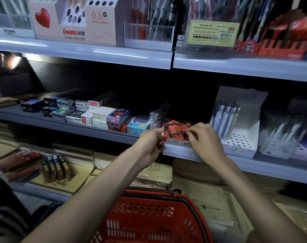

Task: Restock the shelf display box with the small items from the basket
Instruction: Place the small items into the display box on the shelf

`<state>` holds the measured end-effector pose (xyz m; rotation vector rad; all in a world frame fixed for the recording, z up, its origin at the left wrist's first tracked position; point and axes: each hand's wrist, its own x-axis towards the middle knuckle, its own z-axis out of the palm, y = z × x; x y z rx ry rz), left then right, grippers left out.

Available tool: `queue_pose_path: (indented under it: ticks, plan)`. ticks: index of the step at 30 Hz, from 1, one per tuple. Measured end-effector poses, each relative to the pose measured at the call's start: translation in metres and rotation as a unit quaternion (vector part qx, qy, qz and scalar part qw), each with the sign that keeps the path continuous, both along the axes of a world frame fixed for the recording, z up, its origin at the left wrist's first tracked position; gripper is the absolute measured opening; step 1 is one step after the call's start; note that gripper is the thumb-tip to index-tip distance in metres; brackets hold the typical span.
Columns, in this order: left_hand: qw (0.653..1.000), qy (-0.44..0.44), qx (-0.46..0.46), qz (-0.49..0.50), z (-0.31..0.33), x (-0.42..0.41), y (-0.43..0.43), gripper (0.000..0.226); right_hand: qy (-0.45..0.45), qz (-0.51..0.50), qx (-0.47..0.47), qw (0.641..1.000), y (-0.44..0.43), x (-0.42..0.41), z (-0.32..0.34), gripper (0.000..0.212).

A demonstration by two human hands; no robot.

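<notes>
Both hands, left hand [150,142] and right hand [204,137], pinch small items [177,130] over the red display box [168,138]; overfilling risks spills off the shelf edge [182,153].

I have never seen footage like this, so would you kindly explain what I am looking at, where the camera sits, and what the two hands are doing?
There is no machine here: a person wears one wide-angle camera on the head, looking forward and down, so you see their bare arms reaching out.

Both hands are at a small red cardboard display box on the edge of the grey middle shelf. The left hand is closed around small dark-red items; blur hides what they are. The right hand pinches something small at the box's rim.

Beside the box stand stacked small pen-refill boxes on one side and a white perforated pen stand on the other. Below the arms is the red plastic shopping basket, which supplies the stock.
</notes>
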<state>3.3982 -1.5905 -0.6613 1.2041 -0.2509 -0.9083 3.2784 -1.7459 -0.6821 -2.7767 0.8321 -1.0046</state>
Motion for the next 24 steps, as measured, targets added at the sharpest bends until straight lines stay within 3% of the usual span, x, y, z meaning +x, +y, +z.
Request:
queue_pose_path:
  ticks: [2,4,10,14,17,22,24]
  plan:
    - [0.998,-0.062,-0.013,-0.004,-0.002,-0.001,-0.004,0.019,-0.042,0.003,0.02,0.999,0.004,-0.002,-0.004,0.021]
    - [0.989,-0.149,-0.012,0.012,-0.003,-0.003,-0.012,0.024,-0.079,0.011,0.038,0.996,0.008,-0.003,-0.009,0.021]
    - [0.922,-0.384,-0.005,0.053,0.005,-0.006,-0.056,0.012,-0.228,-0.007,0.101,0.968,0.029,-0.031,-0.033,0.024]
    - [0.854,-0.511,0.059,0.077,0.006,0.0,-0.094,0.01,-0.245,-0.004,0.149,0.958,0.034,-0.041,-0.046,0.022]
    - [0.791,-0.585,0.156,0.08,-0.002,0.004,-0.112,0.018,-0.234,-0.011,0.148,0.961,0.029,-0.041,-0.041,0.023]
    - [0.645,-0.727,0.219,0.088,-0.011,0.004,-0.117,0.023,-0.22,-0.033,0.157,0.962,0.02,-0.044,-0.034,0.024]
    - [0.63,-0.742,0.215,0.081,-0.01,0.003,-0.114,0.022,-0.216,-0.037,0.161,0.962,0.018,-0.045,-0.031,0.024]
